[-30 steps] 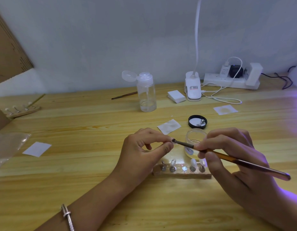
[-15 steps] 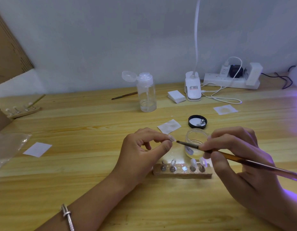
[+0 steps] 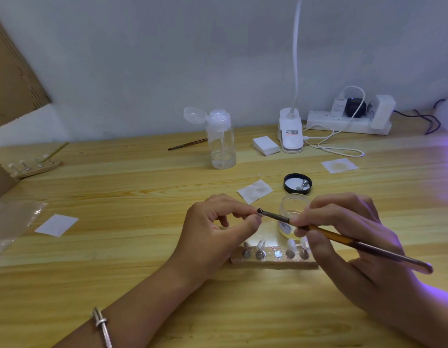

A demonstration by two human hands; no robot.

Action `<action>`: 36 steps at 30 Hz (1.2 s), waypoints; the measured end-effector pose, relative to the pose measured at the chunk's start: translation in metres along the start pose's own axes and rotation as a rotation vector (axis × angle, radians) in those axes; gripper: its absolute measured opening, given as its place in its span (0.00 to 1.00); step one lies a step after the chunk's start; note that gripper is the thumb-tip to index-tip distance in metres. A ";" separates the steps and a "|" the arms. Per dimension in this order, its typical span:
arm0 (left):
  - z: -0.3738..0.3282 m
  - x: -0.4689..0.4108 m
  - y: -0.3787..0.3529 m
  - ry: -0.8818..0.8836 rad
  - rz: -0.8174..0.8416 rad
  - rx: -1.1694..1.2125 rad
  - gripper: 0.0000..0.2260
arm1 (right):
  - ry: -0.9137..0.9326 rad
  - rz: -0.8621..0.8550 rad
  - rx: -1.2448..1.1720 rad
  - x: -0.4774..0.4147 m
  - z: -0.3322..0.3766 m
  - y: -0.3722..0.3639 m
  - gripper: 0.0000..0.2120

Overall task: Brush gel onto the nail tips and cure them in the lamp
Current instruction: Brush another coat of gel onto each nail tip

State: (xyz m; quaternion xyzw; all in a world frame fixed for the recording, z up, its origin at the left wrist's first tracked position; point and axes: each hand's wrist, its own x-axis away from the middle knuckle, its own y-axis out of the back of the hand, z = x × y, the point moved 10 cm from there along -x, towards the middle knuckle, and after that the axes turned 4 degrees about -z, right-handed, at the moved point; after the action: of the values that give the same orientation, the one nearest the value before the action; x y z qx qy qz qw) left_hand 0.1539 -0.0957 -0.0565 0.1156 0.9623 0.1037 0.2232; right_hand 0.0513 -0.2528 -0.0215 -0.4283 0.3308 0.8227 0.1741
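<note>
Two hands meet just above the middle of the pale wooden table (image 3: 117, 247). The left hand (image 3: 213, 229) is curled, its thumb and forefinger pinched on what looks like a small clear nail tip (image 3: 258, 215), though it is too tiny and pale to make out properly. The right hand (image 3: 348, 237) grasps a brush (image 3: 368, 247) pen-fashion, fingers clamped where the metal ferrule meets the amber handle, so the ferrule juts out past the fingertips and the handle trails back over the hand. The dark bristle end sits right at the pinch of the left hand. Just beneath both hands lies a wooden holder block (image 3: 273, 261) with a row of pins, some carrying more tips. An open glass gel jar (image 3: 293, 204) stands just behind the right fingers, its black lid (image 3: 297, 183) lying beyond it. Farther back, along a plain grey-white wall, stand a clear pump bottle (image 3: 221, 144), a white clip lamp (image 3: 290, 134) and a power strip (image 3: 348, 123). White wipes (image 3: 255, 191) are scattered about, and violet light glows at the right edge. The brush lies nearly level, its long axis running from lower right to upper left, bristles pointing left.
</note>
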 end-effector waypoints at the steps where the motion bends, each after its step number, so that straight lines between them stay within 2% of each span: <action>1: 0.000 0.000 0.000 0.001 -0.001 0.003 0.04 | -0.003 -0.003 -0.001 0.000 -0.001 0.001 0.09; 11: -0.002 0.000 0.002 -0.009 -0.015 0.014 0.06 | 0.016 -0.069 -0.016 0.000 0.000 0.010 0.09; 19: -0.002 0.000 0.001 -0.010 0.006 -0.004 0.11 | 0.054 -0.013 -0.015 -0.001 0.002 0.000 0.08; 23: -0.001 0.000 0.002 0.003 -0.006 -0.016 0.08 | 0.030 0.003 -0.072 0.001 0.000 0.002 0.07; 25: -0.002 0.000 0.002 0.007 -0.012 -0.015 0.05 | 0.025 0.000 -0.100 0.001 -0.001 0.004 0.09; 36: 0.003 0.000 0.003 0.005 -0.015 -0.026 0.06 | 0.005 0.033 -0.110 0.002 -0.005 -0.002 0.08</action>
State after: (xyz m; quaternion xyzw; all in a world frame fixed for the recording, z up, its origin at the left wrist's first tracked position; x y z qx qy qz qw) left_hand 0.1557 -0.0923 -0.0586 0.1051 0.9623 0.1147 0.2232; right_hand 0.0545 -0.2550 -0.0264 -0.4337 0.2924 0.8414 0.1356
